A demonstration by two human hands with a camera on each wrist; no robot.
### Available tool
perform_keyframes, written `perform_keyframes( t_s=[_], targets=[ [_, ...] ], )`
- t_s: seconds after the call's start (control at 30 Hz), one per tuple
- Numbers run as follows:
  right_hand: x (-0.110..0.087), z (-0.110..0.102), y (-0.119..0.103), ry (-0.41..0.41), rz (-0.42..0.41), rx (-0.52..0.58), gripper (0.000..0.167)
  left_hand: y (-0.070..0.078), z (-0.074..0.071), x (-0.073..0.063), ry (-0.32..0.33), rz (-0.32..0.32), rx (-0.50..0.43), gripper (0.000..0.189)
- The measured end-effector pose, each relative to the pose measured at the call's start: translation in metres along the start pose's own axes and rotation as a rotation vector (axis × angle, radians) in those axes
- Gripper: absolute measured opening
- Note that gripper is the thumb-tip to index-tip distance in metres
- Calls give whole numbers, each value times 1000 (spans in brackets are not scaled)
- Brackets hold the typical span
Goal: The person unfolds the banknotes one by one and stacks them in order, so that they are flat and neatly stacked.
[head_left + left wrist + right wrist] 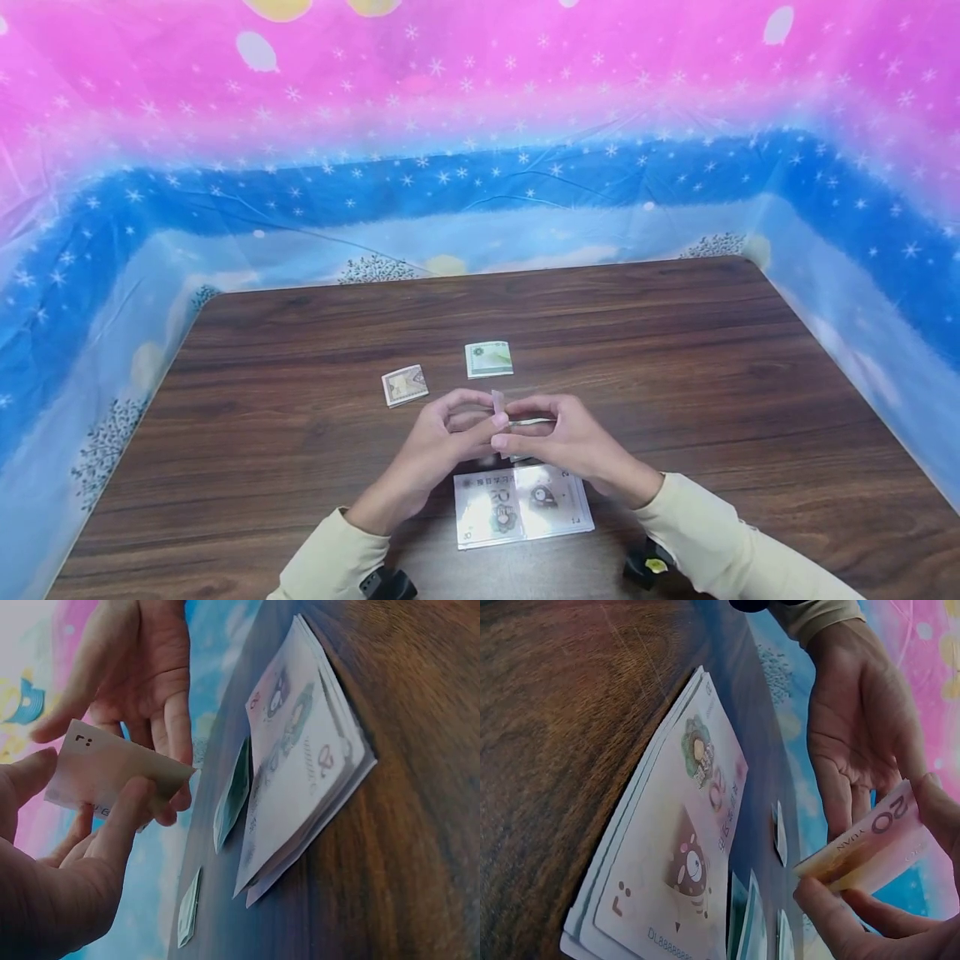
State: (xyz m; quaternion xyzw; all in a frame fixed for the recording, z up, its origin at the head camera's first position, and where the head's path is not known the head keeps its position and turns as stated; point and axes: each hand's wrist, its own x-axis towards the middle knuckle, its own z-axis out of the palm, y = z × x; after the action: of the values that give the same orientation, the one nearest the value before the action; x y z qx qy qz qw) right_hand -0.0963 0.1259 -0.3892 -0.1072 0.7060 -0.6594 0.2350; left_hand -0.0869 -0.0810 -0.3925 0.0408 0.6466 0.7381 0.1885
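Both hands hold a small folded banknote (498, 402) upright above the table. It is pinkish, and the printed "20" and "YUAN" show on the same banknote (877, 832) in the right wrist view. My left hand (442, 437) pinches it between thumb and fingers at one side. From the other side my right hand (566, 437) grips it, thumb and fingertips at its edges. Just below the hands lies a stack of flat pinkish notes (476, 525) with cartoon prints. Partly hidden behind the right hand is a greenish folded note (531, 428).
Farther back on the brown wooden table (300, 358) lie a brown folded note (405, 385) at left and a green folded note (489, 360) to its right. A pink and blue snowflake-patterned cloth (450, 167) surrounds the table's back and sides.
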Motion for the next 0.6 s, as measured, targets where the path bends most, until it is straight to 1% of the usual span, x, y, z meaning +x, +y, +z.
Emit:
perform_keyframes(
  t_s=[0.23, 0.37, 0.5, 0.6],
  targets=[
    [-1, -3, 1, -46, 4, 25, 65, -2, 1, -2, 11, 23, 53, 41],
    [-4, -7, -2, -61, 21, -6, 67, -1, 1, -4, 23, 21, 76, 42],
    [-8, -12, -4, -72, 31, -37, 64, 1, 3, -6, 48, 21, 79, 42],
    [-10, -15, -4, -84, 25, -40, 63, 2, 3, -8, 63, 11, 56, 42]
  ],
)
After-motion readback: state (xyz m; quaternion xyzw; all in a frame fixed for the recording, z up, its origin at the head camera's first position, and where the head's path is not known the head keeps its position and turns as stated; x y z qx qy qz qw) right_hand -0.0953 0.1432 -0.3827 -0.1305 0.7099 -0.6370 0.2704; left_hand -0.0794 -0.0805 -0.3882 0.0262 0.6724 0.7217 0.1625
